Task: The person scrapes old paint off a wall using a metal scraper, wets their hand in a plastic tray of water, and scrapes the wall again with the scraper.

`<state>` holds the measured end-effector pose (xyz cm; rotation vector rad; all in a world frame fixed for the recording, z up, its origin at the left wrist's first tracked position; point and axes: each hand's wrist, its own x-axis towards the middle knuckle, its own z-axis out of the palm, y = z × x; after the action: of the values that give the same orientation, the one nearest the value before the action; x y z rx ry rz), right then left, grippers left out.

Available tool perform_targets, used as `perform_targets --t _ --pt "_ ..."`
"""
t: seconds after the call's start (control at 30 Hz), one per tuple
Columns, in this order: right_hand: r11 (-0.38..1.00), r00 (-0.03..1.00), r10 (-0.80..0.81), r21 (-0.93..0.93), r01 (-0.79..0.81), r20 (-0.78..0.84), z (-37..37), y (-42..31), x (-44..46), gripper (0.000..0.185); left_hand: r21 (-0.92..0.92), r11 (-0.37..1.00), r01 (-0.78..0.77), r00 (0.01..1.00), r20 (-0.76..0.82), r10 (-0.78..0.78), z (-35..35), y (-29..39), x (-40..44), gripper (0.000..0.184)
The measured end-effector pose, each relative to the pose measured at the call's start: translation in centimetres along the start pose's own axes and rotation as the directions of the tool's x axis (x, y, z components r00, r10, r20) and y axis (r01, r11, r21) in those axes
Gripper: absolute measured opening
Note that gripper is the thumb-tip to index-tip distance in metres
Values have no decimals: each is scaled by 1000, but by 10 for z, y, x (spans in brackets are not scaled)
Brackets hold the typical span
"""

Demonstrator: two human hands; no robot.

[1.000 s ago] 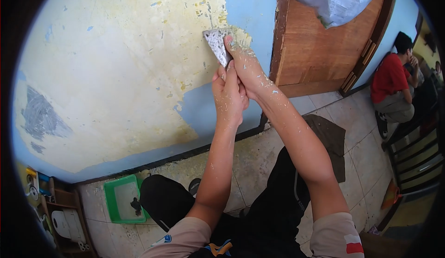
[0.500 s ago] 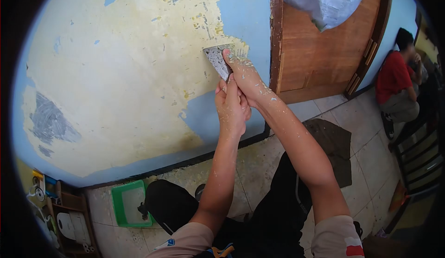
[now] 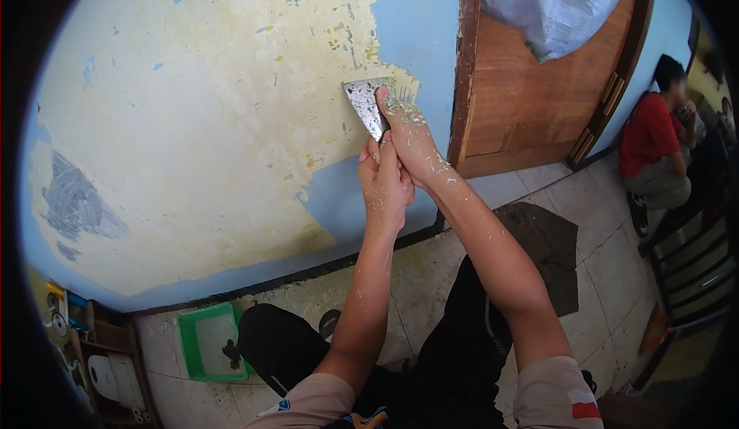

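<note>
Both of my hands are closed round a paint scraper (image 3: 368, 107) with a wide, flecked metal blade. Its top edge lies against the wall (image 3: 200, 105), beside the border between bare cream plaster and blue paint (image 3: 416, 21). My right hand (image 3: 412, 132) grips it higher up, thumb along the blade, with paint flakes stuck to the back of the hand and wrist. Lower down, my left hand (image 3: 383, 182) wraps the handle, which the fingers hide. Small flakes dot both forearms.
A green tray (image 3: 187, 348) with a dark rag stands on the tiled floor at left, near a wooden shelf (image 3: 115, 336). Right of the wall are a brown door (image 3: 531, 105), a hanging white sack (image 3: 562, 13), a dark mat (image 3: 550, 236) and a crouching person in red (image 3: 650, 136).
The view has shifted slightly, so the wall and door sit a little lower and the door further right. Both hands keep their hold on the scraper at nearly the same spot on the wall.
</note>
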<state>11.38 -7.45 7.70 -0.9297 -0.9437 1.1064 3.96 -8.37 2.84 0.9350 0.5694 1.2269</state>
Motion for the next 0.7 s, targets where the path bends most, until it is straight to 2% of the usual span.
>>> perform_targets --t 0.1,0.17,0.23,0.37,0.47,0.6,0.7 --pt "998 1000 -17 -54 17 -14 4 -9 -1 55 3 1000 0 1000 -12 0 1 -1 2 35" --pt "997 999 -33 -76 31 -28 6 -13 0 55 -14 996 -90 996 8 90 4 2 5 33" --pt "1000 1000 2 -5 -2 -4 5 -16 5 56 -13 996 -84 996 -1 84 9 9 7 33" --pt "1000 999 0 -27 -1 -39 2 -7 8 56 -17 999 -49 999 -10 49 8 5 5 33" --pt "998 1000 -2 -59 1 -6 -2 -5 10 55 7 999 -38 999 8 38 7 3 4 34" --pt "1000 1000 1 -29 -1 -16 4 -14 13 54 7 997 -78 997 5 78 12 16 8 34" --pt "999 999 -14 -45 12 -44 1 -9 12 53 -45 999 -22 1000 5 22 15 16 4 35"
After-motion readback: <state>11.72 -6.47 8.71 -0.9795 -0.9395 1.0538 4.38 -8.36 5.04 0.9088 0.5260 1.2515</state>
